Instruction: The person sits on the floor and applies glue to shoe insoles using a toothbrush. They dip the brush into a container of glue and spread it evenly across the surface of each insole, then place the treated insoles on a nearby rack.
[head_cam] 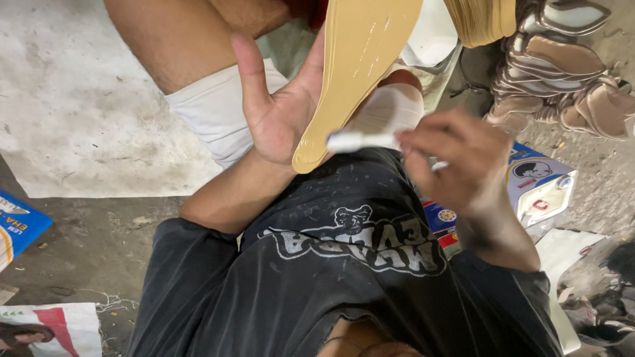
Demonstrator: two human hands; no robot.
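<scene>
My left hand (278,109) holds a long tan shoe sole (354,63) by its lower end, glossy side up, tilted over my lap. My right hand (460,162) is blurred and grips a small white brush handle (360,141) whose tip touches the sole's rounded lower end. I sit on the floor in a black printed shirt and white shorts.
A stack of tan soles (479,20) and a pile of brownish moulded shoe parts (562,73) lie at the upper right. An open tin with a printed lid (539,185) stands at my right. Blue printed paper (16,228) lies at the left on the concrete floor (86,99).
</scene>
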